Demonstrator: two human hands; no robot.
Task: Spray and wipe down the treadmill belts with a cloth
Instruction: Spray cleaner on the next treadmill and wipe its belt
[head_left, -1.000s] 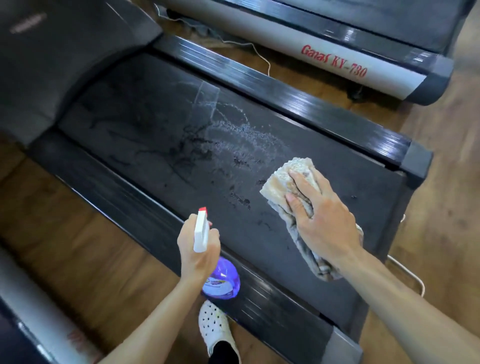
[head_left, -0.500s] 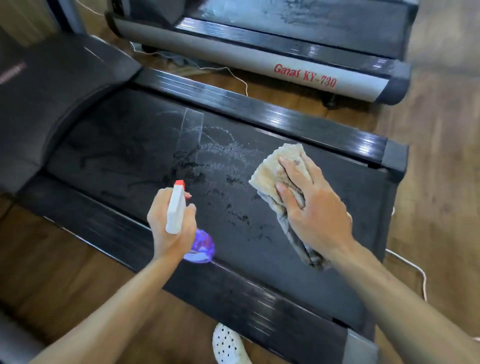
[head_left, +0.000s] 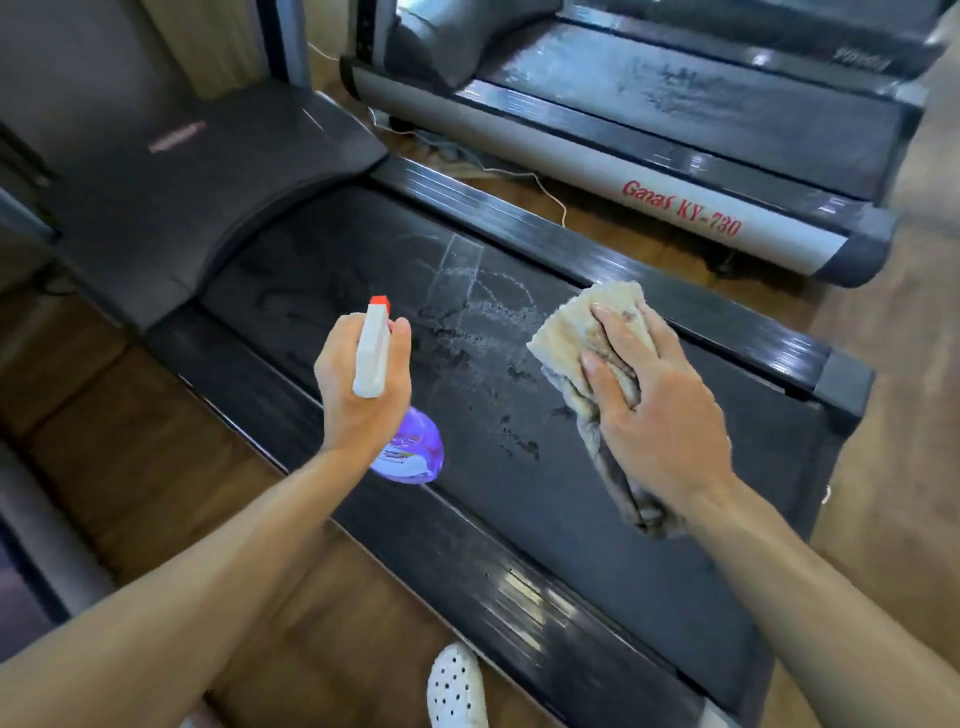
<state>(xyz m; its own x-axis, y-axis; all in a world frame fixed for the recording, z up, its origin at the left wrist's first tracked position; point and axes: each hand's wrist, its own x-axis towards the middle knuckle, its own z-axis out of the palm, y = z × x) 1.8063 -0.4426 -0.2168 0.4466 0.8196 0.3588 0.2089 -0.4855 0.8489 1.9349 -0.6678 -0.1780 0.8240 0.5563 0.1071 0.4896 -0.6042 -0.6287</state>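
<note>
Since earlier we've shifted far-left along the black belt (head_left: 597, 519), left hand (head_left: 363, 395) gripping purple spray bottle (head_left: 410, 457), right hand (head_left: 660, 410) pressing crumpled beige cloth (head_left: 576, 327) down, "Ganas KY-730" treadmill (head_left: 680, 208) beyond.

left hand (head_left: 363, 384) gripping, right hand (head_left: 660, 415) pressing flat

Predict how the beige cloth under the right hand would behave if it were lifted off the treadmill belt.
The cloth would probably flop and drape, since it lies bunched in soft folds under the right hand. It looks light, thin at its trailing end. It may be damp and cling slightly, as the belt around it shows wet spray marks.
</note>
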